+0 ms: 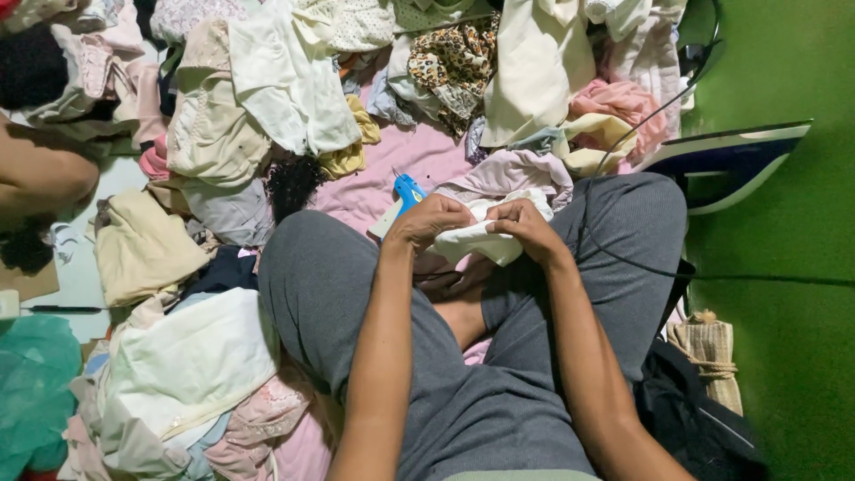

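I sit cross-legged in grey trousers (321,285). My left hand (429,221) and my right hand (527,227) both grip a small white piece of cloth (481,240) held over my lap, fingers curled into its folds. Blue-handled scissors (407,191) lie on the pink sheet just beyond my left hand. A lilac garment (512,171) lies crumpled right behind the white cloth.
Heaps of clothes surround me: cream and white pieces (267,80) ahead, a leopard-print item (454,58), a folded white stack (187,365) at my left. A clothes iron (730,160) with a black cord (623,258) stands on the green floor at right. Another person's arm (40,174) shows at far left.
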